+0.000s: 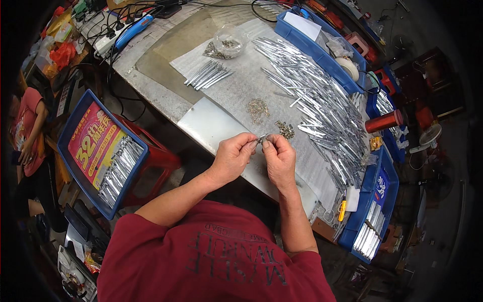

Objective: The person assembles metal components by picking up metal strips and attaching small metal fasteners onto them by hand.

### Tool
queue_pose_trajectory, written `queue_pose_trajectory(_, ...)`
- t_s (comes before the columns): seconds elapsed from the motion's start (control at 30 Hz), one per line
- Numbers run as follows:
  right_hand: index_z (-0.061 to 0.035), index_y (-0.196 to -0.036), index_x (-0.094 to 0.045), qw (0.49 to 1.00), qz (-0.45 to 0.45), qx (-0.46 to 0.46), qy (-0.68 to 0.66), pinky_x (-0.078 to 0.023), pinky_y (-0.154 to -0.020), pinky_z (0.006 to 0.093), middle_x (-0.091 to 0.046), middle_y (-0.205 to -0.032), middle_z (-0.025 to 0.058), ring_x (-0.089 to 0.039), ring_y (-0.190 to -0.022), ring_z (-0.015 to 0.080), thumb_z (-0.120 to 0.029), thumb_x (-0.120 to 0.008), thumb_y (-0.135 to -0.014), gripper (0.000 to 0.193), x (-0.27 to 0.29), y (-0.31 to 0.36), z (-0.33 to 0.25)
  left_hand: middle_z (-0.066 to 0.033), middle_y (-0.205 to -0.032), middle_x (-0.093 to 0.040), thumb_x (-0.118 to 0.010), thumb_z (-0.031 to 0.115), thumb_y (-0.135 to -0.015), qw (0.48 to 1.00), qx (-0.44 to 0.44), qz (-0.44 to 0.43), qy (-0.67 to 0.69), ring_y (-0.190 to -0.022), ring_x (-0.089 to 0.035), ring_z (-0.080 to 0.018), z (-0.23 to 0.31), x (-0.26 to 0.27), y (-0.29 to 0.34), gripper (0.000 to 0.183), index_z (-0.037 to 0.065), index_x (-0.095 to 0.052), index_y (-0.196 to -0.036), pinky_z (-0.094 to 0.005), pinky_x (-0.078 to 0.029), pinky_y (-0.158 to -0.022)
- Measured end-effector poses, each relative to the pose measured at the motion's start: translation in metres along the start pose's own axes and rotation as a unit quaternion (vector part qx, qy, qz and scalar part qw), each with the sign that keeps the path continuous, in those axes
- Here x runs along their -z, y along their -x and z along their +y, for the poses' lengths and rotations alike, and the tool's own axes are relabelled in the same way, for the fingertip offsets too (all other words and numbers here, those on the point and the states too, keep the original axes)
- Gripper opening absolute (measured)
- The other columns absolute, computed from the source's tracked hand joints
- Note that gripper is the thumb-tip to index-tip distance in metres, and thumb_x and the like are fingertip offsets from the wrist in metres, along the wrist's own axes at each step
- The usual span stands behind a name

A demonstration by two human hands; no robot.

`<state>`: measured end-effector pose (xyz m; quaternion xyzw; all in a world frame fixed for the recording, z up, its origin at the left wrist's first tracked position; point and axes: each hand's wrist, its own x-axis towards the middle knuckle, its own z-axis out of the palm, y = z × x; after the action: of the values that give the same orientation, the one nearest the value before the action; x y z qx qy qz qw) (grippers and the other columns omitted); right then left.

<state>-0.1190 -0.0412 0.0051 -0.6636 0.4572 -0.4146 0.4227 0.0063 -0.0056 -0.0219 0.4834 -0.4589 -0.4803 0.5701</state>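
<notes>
Above the near edge of the worktable, my left hand [234, 155] and my right hand [278, 157] meet, both closed in a pinch. Between the fingertips is a small metal piece [261, 137]; its exact kind is mostly hidden by the fingers. Just beyond my right hand lies a small heap of dark brassy parts [285, 129]. Farther off is a loose patch of fine gold-coloured parts [258, 110]. A large pile of silver metal strips [312, 95] spreads over the right side of the table, and a smaller row of strips [209, 75] lies at the far left.
A clear plastic bag [230, 41] of small parts sits at the back. Blue bins [369, 221] stand along the right; another blue bin [111, 211] rests on a red stool [160, 161] at left. A yellow-handled tool [342, 210] lies near the right corner. Another person [33, 126] is at far left.
</notes>
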Motion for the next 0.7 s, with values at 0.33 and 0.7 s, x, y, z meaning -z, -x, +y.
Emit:
queue_pose_trajectory(0.33,0.0027,-0.081,-0.056,0.994,0.049,0.038,0.085,-0.042,-0.055,0.0298,-0.056,-0.067,0.0126,-0.052,-0.058,0.0175,-0.01,-0.056,-0.078,0.013,-0.0035,0.0029,0.0019,-0.0012,-0.067,-0.054,-0.05,0.008,-0.085,0.993,-0.086,0.033,-0.079,-0.057,-0.048,-0.0051,-0.0026,-0.0039,0.0001,0.012,-0.002,-0.056,-0.09,-0.0196,-0.042,-0.051)
queue_pose_trajectory(0.7,0.0029,-0.079,-0.056,0.992,0.05,0.046,0.104,-0.042,-0.054,0.0298,-0.057,-0.067,0.0129,-0.054,-0.058,0.0178,-0.009,-0.058,-0.076,0.012,-0.0041,0.0028,-0.0021,-0.0055,-0.068,-0.057,-0.052,0.005,-0.083,0.983,-0.128,0.061,-0.118,-0.061,-0.052,-0.0094,-0.0023,-0.0055,-0.0004,0.009,-0.002,-0.056,-0.087,-0.0232,-0.044,-0.055)
